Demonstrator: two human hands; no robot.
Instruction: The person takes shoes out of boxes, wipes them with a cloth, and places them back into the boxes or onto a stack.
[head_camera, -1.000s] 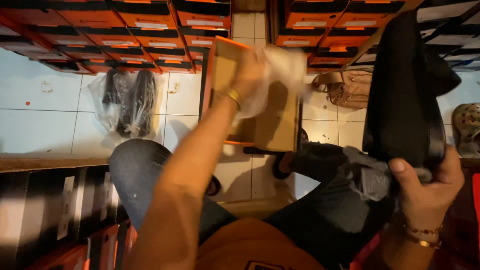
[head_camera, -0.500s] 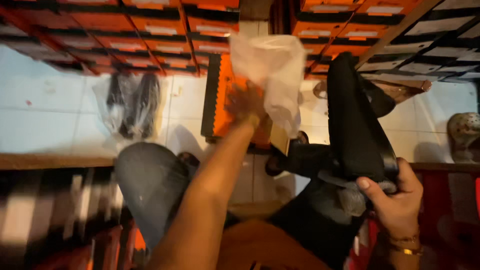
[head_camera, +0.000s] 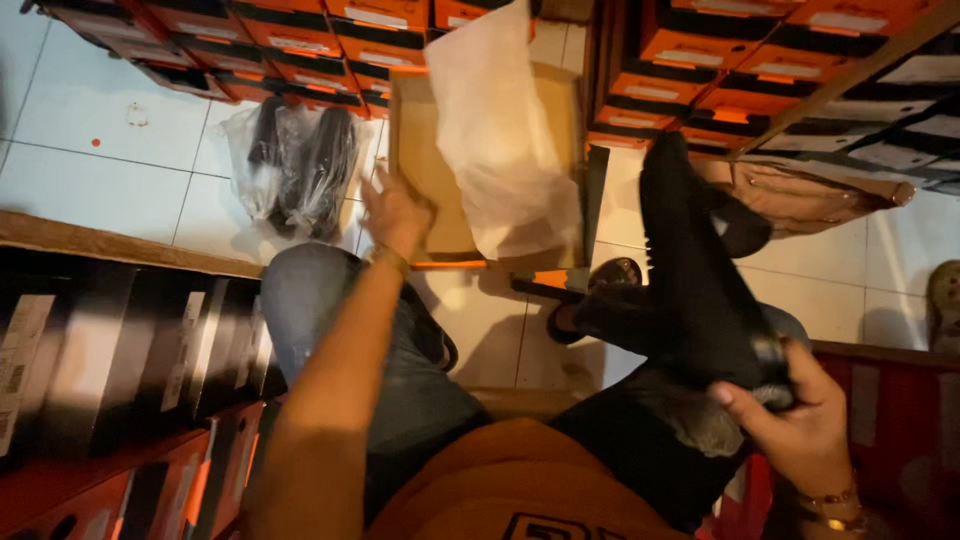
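Black shoe (head_camera: 690, 270) gripped at heel by right hand (head_camera: 795, 425), long axis toward box (head_camera: 425, 160) | left hand (head_camera: 395, 212) nearer, fingers on box edge | paper (head_camera: 500, 130) inside.

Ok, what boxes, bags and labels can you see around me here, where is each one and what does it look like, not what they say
Open cardboard box: on the floor ahead, brown inside, orange edge, left hand at its rim.
White wrapping paper: crumpled sheet in that box.
Clear plastic bag: floor left of the box, dark shoes inside.
Stacked shoeboxes: along the top, orange and black, white end labels.
Dark boxes: shelf at left, pale label strips.
Black shoe: unpackaged, in the right hand.
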